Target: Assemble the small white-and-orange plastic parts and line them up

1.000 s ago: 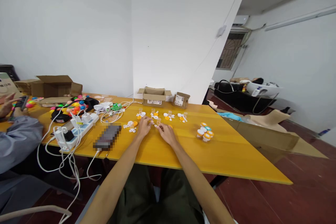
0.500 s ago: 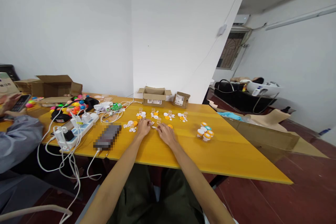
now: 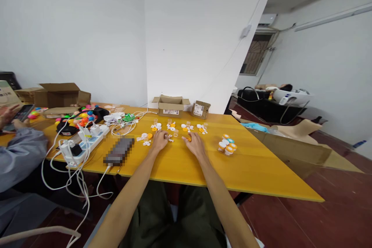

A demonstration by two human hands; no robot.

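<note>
My left hand [image 3: 160, 141] rests on the table with its fingers curled together; what they pinch, if anything, is too small to make out. Beside its fingertips lie small white plastic pieces [image 3: 171, 138]. A clear plastic cup [image 3: 176, 133] stands between my two hands. To the right, my right hand [image 3: 195, 144] has its thumb and fingers closed around an orange ring-shaped lid [image 3: 188, 138], partly hidden by the fingers. More groups of clear cups, orange and white discs [image 3: 184, 127] and small white parts lie beyond and left of my hands.
Lidded jars [image 3: 227, 145] in orange, white and blue cluster on the right of the yellow table [image 3: 261, 174]. Open cardboard boxes [image 3: 171, 106] stand at the back. On the left are a phone [image 3: 119, 151], a power strip [image 3: 87, 145] with cables, colourful balls, and another person holding a phone.
My right hand has moved right, away from the clear cup, and closed on the orange lid. My left hand has stayed nearly in place.
</note>
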